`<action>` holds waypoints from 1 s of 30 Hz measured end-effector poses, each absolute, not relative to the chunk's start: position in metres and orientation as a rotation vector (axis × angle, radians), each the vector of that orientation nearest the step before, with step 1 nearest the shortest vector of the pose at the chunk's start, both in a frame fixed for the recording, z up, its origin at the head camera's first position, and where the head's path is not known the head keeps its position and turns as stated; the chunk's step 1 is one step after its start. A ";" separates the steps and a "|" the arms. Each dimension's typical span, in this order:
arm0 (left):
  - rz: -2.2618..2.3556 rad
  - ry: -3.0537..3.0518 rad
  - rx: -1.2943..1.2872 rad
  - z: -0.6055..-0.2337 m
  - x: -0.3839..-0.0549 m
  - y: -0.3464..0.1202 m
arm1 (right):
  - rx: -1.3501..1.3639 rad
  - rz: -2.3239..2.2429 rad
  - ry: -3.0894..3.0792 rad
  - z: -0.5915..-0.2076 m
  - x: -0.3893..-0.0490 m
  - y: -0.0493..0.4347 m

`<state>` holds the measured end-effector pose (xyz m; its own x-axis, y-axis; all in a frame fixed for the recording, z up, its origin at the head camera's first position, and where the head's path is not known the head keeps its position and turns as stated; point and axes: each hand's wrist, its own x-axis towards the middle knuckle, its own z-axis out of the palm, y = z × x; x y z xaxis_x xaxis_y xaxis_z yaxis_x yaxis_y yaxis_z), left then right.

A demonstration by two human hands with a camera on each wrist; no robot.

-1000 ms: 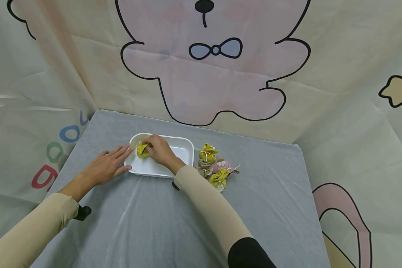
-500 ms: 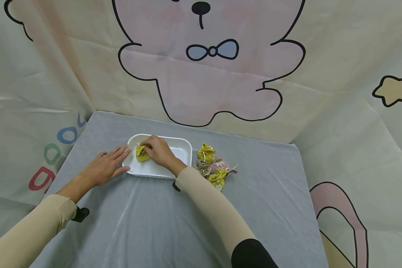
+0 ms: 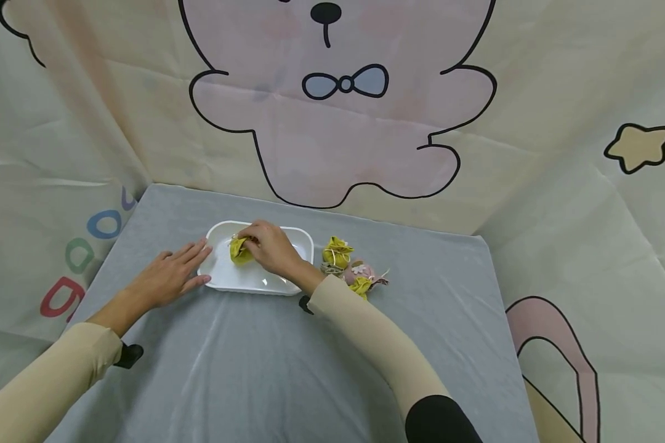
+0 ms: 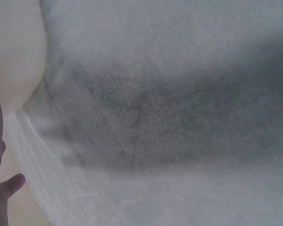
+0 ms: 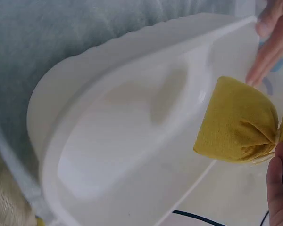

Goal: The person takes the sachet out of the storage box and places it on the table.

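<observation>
My right hand pinches a small yellow drawstring pouch by its gathered neck, over the left part of a white tray. Seen from the right wrist, the plump bottom of the yellow pouch hangs free of the fingers, and a shadow falls on the tray floor. At the tray's left end, my left hand lies with straight, spread fingers, its fingertips right at the rim. The left wrist view catches only the edge of that hand, with the thumb showing beside the tray's corner.
Right of the tray, several pouches sit in a cluster: a yellow one, a pink one and another yellow one, partly behind the right sleeve. Grey cloth covers the table. Printed curtains stand behind it.
My right hand has shifted slightly right relative to the tray with the yellow pouch in its grip. The right sleeve now covers more of the pouch cluster. My left hand stays at the rim.
</observation>
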<state>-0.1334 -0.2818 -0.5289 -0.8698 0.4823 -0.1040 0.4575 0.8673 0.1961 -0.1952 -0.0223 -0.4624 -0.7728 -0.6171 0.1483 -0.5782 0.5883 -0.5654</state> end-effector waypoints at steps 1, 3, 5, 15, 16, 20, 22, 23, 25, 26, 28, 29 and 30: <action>0.249 2.882 0.725 -0.529 -0.133 -0.282 | -1.027 -0.950 2.741 -0.460 -0.194 -0.019; 0.252 2.868 0.716 -0.528 -0.133 -0.282 | -1.013 -0.981 2.731 -0.455 -0.191 -0.014; 0.258 2.862 0.715 -0.528 -0.133 -0.283 | -1.017 -1.013 2.713 -0.450 -0.189 -0.009; 0.268 2.866 0.733 -0.528 -0.133 -0.283 | -1.140 -1.068 2.663 -0.428 -0.176 0.019; 0.269 2.871 0.735 -0.528 -0.132 -0.283 | -1.157 -1.079 2.664 -0.426 -0.175 0.022; 0.280 2.892 0.747 -0.529 -0.131 -0.282 | -1.193 -1.133 2.663 -0.418 -0.170 0.038; 0.288 2.898 0.750 -0.529 -0.131 -0.282 | -1.194 -1.162 2.666 -0.415 -0.167 0.047; 0.293 2.900 0.754 -0.529 -0.131 -0.282 | -1.192 -1.188 2.658 -0.413 -0.166 0.052; 0.296 2.900 0.755 -0.528 -0.131 -0.282 | -1.188 -1.245 2.643 -0.411 -0.164 0.061; 0.299 2.898 0.753 -0.528 -0.131 -0.282 | -1.187 -1.275 2.636 -0.410 -0.163 0.065; 0.301 2.893 0.745 -0.528 -0.131 -0.283 | -1.182 -1.324 2.629 -0.409 -0.162 0.074; 0.305 2.891 0.741 -0.528 -0.131 -0.283 | -1.177 -1.340 2.630 -0.409 -0.162 0.078; 0.305 2.889 0.740 -0.528 -0.131 -0.283 | -1.166 -1.350 2.637 -0.409 -0.161 0.083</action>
<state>-0.1306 -0.2827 -0.5280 -0.8685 0.4877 -0.0883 0.4585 0.8583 0.2306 -0.1613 0.0826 -0.4094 -0.7307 -0.5889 0.3453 -0.6244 0.3721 -0.6868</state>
